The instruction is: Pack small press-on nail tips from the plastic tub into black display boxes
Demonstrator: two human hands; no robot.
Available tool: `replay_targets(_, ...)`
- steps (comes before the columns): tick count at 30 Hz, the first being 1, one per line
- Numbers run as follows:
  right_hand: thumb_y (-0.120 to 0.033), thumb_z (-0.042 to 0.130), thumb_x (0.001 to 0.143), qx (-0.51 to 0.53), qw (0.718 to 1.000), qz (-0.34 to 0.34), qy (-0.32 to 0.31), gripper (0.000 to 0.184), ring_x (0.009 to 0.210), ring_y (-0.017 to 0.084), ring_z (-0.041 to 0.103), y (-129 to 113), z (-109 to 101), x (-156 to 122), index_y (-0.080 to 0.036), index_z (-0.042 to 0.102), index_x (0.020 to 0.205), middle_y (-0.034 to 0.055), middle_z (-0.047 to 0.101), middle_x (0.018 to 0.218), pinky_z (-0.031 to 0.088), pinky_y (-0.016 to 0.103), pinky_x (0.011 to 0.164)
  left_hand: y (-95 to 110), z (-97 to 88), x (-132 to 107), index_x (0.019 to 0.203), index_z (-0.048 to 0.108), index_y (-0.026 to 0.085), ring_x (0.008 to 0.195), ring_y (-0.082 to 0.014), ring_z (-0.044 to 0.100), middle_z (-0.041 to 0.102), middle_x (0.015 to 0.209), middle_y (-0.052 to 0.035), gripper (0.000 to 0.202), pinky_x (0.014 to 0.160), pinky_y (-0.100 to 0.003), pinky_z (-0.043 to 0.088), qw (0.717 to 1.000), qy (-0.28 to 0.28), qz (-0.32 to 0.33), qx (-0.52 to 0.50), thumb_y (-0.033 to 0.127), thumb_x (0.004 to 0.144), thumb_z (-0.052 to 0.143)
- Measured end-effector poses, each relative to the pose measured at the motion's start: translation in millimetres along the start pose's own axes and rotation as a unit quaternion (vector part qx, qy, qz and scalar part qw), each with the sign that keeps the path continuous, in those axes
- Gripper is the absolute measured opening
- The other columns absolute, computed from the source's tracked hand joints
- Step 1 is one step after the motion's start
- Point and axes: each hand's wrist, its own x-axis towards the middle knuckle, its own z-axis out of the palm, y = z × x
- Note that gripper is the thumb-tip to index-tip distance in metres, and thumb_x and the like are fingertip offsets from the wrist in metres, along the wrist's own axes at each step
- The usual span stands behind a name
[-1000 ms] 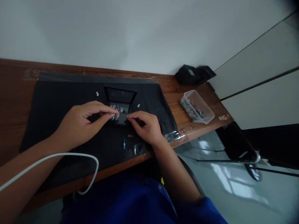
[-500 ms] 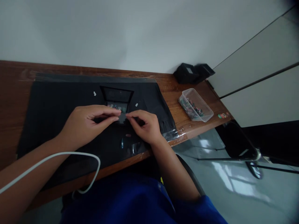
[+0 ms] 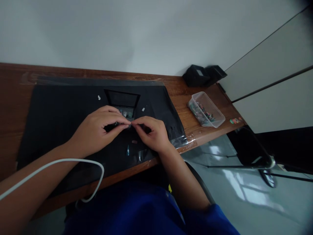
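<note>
My left hand (image 3: 97, 130) and my right hand (image 3: 153, 132) meet fingertip to fingertip over a small open black case (image 3: 123, 106) on a black mat (image 3: 53, 114). Both hands pinch something tiny between thumb and forefinger; I cannot make out what it is. The case's lid stands open behind, and a row of small coloured pieces (image 3: 127, 114) shows inside, partly hidden by my left fingers. Small loose bits lie on the mat: a white one (image 3: 99, 97), another (image 3: 143, 109), a pinkish one (image 3: 134, 142) and a blue one (image 3: 127, 150) near my right wrist.
A clear plastic tub (image 3: 205, 113) with several small coloured parts stands on the wooden desk (image 3: 14, 88) at the right. A black device (image 3: 202, 75) sits by the wall. A white cable (image 3: 61, 163) crosses my left forearm. A black chair (image 3: 251, 153) stands right.
My left hand has shifted right and its fingertips have closed up against the right hand's over the case. The view has shifted slightly.
</note>
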Motion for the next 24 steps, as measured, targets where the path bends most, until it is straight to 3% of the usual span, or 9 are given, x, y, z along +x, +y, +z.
replay_targets(5, -0.021, 0.065, 0.107, 0.004, 1.000, -0.010, -0.002, 0.018, 0.090, 0.015, 0.082, 1, 0, 1, -0.024, 0.083, 0.107, 0.0030, 0.088, 0.104, 0.065, 0.026, 0.083, -7, 3.9, 0, 0.102, 0.086, 0.031, 0.104, -0.0264, 0.075, 0.084, 0.094, -0.0034, 0.025, 0.094, -0.041, 0.064, 0.999, -0.029, -0.023, 0.001, 0.040, 0.105, 0.063)
replay_targets(8, -0.018, 0.067, 0.106, 0.014, 1.000, -0.024, 0.011, 0.016, 0.090, 0.015, 0.082, 1, 0, 0, -0.022, 0.083, 0.106, 0.0037, 0.088, 0.105, 0.063, 0.024, 0.078, -15, 5.0, 1, 0.105, 0.085, 0.030, 0.105, -0.0278, 0.074, 0.083, 0.100, -0.0051, 0.025, 0.096, -0.043, 0.063, 0.999, -0.019, -0.028, 0.019, 0.043, 0.104, 0.064)
replay_targets(18, -0.023, 0.068, 0.105, -0.007, 1.000, 0.009, 0.009, 0.016, 0.081, 0.014, 0.079, 6, -1, -3, -0.024, 0.084, 0.108, 0.0024, 0.087, 0.102, 0.062, 0.026, 0.074, -18, 5.8, 4, 0.109, 0.084, 0.029, 0.111, -0.0302, 0.075, 0.086, 0.108, -0.0050, 0.025, 0.105, -0.048, 0.058, 0.999, -0.018, 0.012, 0.047, 0.042, 0.104, 0.064)
replay_targets(24, -0.021, 0.068, 0.104, -0.002, 1.000, 0.002, 0.016, 0.016, 0.077, 0.013, 0.077, 6, -1, -4, -0.024, 0.084, 0.105, 0.0017, 0.087, 0.100, 0.059, 0.025, 0.069, -21, 2.9, 1, 0.109, 0.085, 0.034, 0.123, -0.0378, 0.070, 0.085, 0.115, -0.0054, 0.024, 0.116, -0.063, 0.047, 0.995, -0.008, -0.017, 0.094, 0.049, 0.100, 0.069)
